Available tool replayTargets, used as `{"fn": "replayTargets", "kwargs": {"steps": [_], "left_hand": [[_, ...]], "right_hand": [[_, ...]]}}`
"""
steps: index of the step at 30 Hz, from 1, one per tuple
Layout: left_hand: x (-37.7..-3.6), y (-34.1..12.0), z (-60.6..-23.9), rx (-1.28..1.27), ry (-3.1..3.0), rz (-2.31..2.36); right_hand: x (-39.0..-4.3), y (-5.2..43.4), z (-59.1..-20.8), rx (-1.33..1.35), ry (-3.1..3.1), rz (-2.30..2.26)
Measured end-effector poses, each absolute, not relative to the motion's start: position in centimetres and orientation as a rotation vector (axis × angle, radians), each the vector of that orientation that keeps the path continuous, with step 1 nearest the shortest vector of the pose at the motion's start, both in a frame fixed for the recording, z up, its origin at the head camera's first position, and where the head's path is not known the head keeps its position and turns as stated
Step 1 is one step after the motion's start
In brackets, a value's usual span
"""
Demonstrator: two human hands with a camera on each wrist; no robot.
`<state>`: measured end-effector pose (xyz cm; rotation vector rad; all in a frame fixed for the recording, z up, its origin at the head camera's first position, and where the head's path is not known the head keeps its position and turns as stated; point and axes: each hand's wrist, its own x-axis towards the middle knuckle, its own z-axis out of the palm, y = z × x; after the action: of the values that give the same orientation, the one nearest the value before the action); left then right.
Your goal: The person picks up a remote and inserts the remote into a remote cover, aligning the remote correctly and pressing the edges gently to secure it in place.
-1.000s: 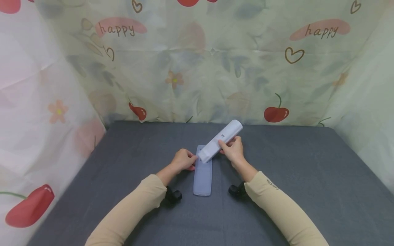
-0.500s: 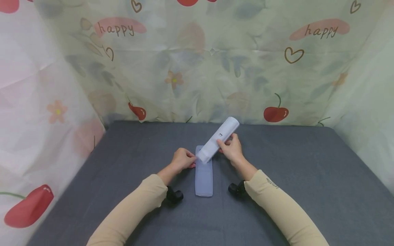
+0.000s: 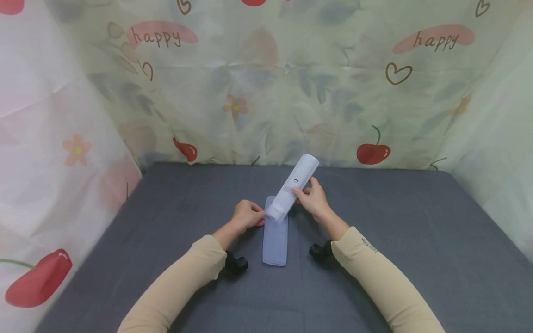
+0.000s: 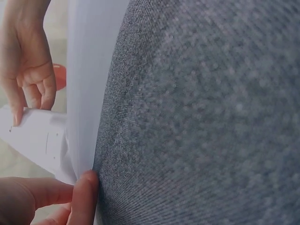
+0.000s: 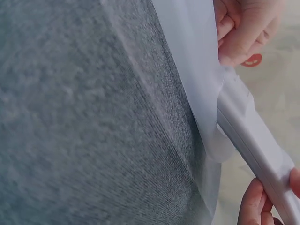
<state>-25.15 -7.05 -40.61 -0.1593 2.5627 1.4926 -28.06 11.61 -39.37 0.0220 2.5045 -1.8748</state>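
A translucent bluish sleeve (image 3: 275, 240) lies flat on the grey table (image 3: 416, 240), long side running away from me. My left hand (image 3: 259, 217) pinches the sleeve's far left corner. My right hand (image 3: 300, 196) grips a white remote (image 3: 293, 187) around its middle, tilted up to the right, its lower end at the sleeve's far end. In the left wrist view the sleeve (image 4: 86, 84) stands beside the remote (image 4: 35, 136), my left hand's fingertips (image 4: 86, 187) on its edge. The right wrist view shows the remote (image 5: 253, 136) meeting the sleeve (image 5: 192, 79).
Cloth walls printed with cherries and "happy" (image 3: 266, 92) close in the table at the back and on both sides. Black camera mounts sit at my left wrist (image 3: 236, 264) and right wrist (image 3: 318, 251). Grey tabletop spreads wide on either side of the hands.
The remote's far end has swung left and risen, so it stands steeper. My right hand shifted slightly left with it. The left hand kept its pinch on the sleeve.
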Motion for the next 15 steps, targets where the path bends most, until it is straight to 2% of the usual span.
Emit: {"fn": "replayTargets", "kwargs": {"steps": [15], "left_hand": [[-25.2, -7.0, -40.58, -0.102, 2.64, 1.436]], "right_hand": [[-28.84, 11.81, -39.1, -0.132, 2.424, -1.77]]}}
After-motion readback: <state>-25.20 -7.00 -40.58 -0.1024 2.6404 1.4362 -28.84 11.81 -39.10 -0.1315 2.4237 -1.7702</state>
